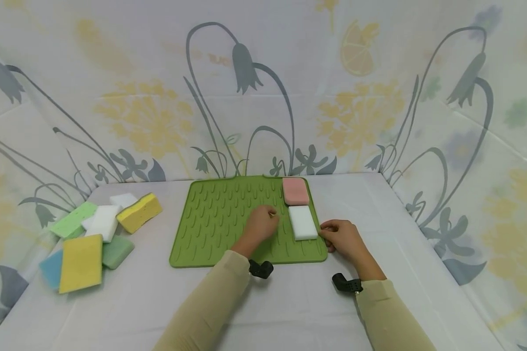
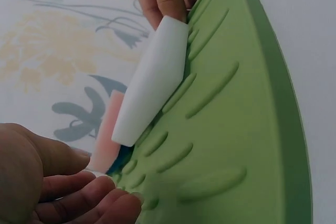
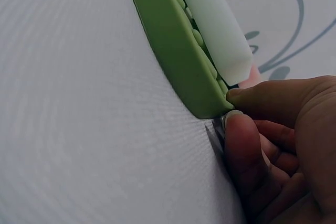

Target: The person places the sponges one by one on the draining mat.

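Observation:
A green ridged silicone mat lies on the table. On its right side a pink sponge sits behind a white sponge. My right hand is at the mat's right edge, beside the white sponge. In the right wrist view, the thumb and a finger pinch that edge. Over the middle of the mat hovers my left hand, left of the white sponge. Its fingers are loosely bent, with nothing seen between them and the thumb.
Several sponges lie in a loose pile on the left: a large yellow one, a tilted yellow one, a white one, a light green one, a darker green one and a blue one. Behind hangs a flower-patterned cloth.

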`<move>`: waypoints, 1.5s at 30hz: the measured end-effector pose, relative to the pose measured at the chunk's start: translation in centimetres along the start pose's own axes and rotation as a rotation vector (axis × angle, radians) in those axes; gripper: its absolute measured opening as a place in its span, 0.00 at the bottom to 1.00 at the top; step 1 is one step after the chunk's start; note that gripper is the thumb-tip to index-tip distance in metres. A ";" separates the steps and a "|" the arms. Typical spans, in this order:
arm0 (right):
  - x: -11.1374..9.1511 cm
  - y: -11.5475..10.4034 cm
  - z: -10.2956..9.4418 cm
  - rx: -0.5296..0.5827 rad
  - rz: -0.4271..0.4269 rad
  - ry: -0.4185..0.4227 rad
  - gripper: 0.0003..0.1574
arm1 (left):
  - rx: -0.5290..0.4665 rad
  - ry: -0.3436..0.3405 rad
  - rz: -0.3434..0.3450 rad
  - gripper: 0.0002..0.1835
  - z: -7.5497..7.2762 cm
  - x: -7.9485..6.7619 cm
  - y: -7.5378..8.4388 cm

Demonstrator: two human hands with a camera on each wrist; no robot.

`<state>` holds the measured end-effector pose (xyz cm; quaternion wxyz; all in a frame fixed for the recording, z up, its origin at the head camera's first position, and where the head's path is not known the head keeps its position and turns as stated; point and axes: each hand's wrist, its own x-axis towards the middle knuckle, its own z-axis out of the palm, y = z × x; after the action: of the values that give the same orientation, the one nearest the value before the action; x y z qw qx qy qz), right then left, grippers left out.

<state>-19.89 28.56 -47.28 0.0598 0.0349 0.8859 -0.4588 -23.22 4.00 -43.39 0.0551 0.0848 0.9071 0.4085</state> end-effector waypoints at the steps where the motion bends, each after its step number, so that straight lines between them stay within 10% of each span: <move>1: 0.0 0.0 0.0 0.000 0.000 0.000 0.20 | 0.004 0.005 0.000 0.18 -0.2 0.0 -0.1; 45: 0.1 0.1 0.3 -0.011 0.013 0.010 0.22 | 0.067 0.203 -0.090 0.19 -10.3 -2.4 -7.2</move>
<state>-19.97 28.42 -47.55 0.0584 0.0426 0.8884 -0.4534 -23.41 -8.67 -41.89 -0.0217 0.0040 0.9241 0.3816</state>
